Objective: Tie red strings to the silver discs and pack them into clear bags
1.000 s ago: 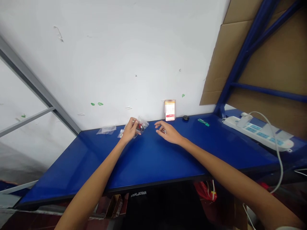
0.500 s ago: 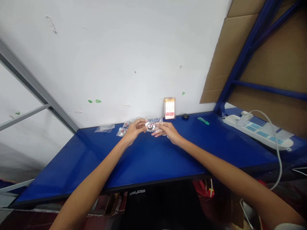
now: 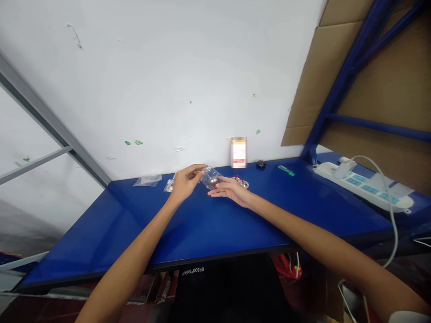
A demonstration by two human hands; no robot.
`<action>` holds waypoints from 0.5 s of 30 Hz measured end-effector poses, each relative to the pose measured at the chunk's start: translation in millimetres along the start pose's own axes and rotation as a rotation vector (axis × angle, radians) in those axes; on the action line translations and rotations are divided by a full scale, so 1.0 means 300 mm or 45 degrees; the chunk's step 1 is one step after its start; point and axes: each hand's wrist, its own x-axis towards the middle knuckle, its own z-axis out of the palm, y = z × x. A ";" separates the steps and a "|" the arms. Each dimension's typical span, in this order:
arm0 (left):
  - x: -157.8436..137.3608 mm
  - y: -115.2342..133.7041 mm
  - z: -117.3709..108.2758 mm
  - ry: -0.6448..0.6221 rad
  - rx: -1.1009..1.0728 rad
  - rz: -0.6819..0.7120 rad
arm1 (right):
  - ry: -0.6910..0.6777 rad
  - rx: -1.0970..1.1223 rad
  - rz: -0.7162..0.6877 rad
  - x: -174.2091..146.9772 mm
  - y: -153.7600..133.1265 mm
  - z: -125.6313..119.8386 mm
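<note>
Between my hands, above the blue table, is a clear plastic bag (image 3: 211, 172) with a round shiny metal piece (image 3: 213, 182) that has a bit of red on it. My left hand (image 3: 185, 181) pinches the bag's left edge between thumb and fingers. My right hand (image 3: 232, 190) holds the metal piece at the bag's right side, its lower fingers stretched out beneath. Behind my right hand lie round metal pieces with red parts (image 3: 243, 182), partly covered. Another small bagged piece (image 3: 169, 185) lies just left of my left hand, half hidden by it.
Flat clear bags (image 3: 148, 180) lie at the back left of the blue table (image 3: 215, 229). A blurred upright card or box (image 3: 239, 152) leans at the wall. Farther right are a small black round object (image 3: 261, 164), a green item (image 3: 286, 170) and a white power strip (image 3: 363, 185) with a cable.
The bag has tilted between my hands, and my right hand has shifted slightly left and down under the metal piece. The pieces with red parts behind my right hand now show more.
</note>
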 end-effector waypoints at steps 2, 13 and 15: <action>0.002 0.005 0.002 0.055 -0.015 0.009 | 0.009 -0.066 0.016 0.003 0.017 0.000; 0.112 -0.278 -0.463 0.895 0.332 -0.325 | 0.058 -0.128 0.009 -0.001 -0.047 -0.031; 0.087 -0.347 -0.573 0.852 0.635 -0.531 | 0.042 -0.108 0.010 -0.001 -0.052 -0.036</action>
